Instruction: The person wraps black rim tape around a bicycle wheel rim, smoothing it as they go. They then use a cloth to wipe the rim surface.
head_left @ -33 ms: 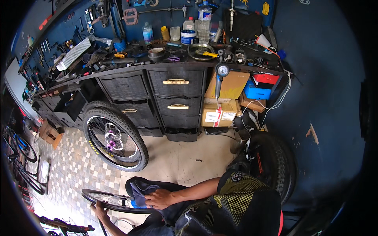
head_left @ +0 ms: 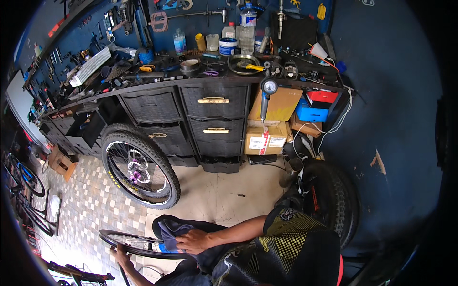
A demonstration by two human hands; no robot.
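A thin bicycle wheel (head_left: pixel 138 253) with a dark rim lies nearly flat across my lap at the lower left. My left hand (head_left: pixel 122 257) is closed round its outer edge; a dark narrow strip hangs below that hand. Against the wheel's inner side, my right hand (head_left: pixel 193 241) is closed on a dark grey cloth (head_left: pixel 171 229), its fingers curled down. A bright blue patch (head_left: pixel 164 248) shows just under those fingertips, too covered to name. The cloth and my right forearm hide part of the wheel.
A pair of knobbly mountain bike wheels (head_left: pixel 139 167) stands ahead-left. Beyond is a workbench (head_left: pixel 214 78) with drawers, tools and bottles. A gauge inflator (head_left: pixel 268 93) hangs at its front. A fat tyre (head_left: pixel 341 205) leans right; bicycles (head_left: pixel 28 200) stand far left.
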